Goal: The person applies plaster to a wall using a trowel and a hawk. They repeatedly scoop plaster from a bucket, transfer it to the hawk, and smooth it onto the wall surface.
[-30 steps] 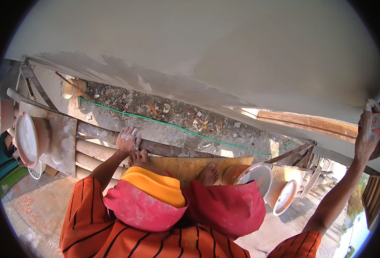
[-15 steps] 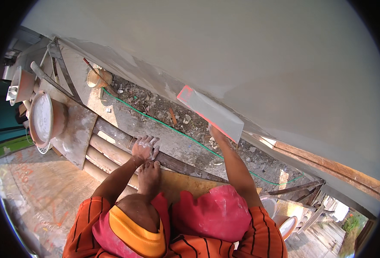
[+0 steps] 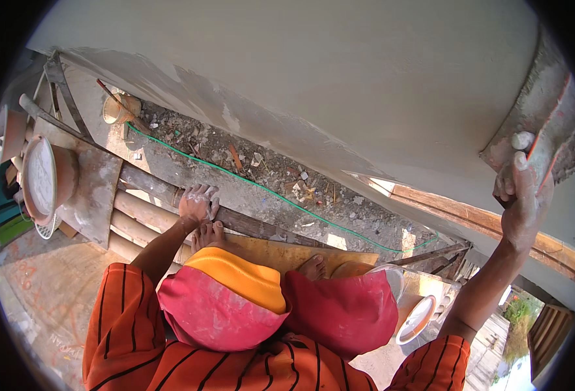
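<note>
On the right, my right hand is closed around the handle of a plastering trowel. The trowel's long blade is smeared with grey plaster and lies against or close to the grey wall; the exact contact cannot be made out. My left hand, whitened with plaster, grips the dark bamboo pole at the scaffold's edge. One bare foot is right beside it. My knees are bent above the yellowish board of the scaffold.
A tub of pale mix stands on a scaffold board at left. Below lie a green hose, rubble and a bucket. At right are a wooden beam and another pale-rimmed tub.
My right hand has swung the trowel from low at the wall's middle up to the far right. My left hand stays on the pole. The view has shifted slightly.
</note>
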### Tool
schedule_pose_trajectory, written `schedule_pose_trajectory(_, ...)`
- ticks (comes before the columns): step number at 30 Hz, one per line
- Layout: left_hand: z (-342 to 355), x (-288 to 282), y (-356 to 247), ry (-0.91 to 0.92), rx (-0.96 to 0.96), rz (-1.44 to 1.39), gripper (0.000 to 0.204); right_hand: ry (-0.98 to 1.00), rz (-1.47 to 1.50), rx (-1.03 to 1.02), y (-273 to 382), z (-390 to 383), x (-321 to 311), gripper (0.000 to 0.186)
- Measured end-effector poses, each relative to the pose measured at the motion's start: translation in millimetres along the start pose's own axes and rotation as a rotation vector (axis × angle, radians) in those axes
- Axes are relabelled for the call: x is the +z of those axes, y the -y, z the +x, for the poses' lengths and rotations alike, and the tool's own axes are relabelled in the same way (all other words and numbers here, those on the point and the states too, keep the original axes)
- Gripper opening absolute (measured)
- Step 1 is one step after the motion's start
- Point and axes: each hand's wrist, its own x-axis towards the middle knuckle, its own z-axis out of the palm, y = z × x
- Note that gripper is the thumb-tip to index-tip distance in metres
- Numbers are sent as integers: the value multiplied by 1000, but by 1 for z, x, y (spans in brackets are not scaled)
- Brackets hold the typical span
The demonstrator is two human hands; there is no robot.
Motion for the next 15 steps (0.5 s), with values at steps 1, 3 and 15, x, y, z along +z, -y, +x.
schedule_pose_trajectory(1,5,-4,-1,2,8,13,35,-59,45,-30,9,-4,-22,32)
schedule_pose_trajectory(3,6,-12,-2,35,-5,-19,35,-129,14,-99,5,-9,-36,31)
schedule_pose_trajectory(15,24,-9,-6,93,12,76,37,193,-414,41,-459,-95,296,32)
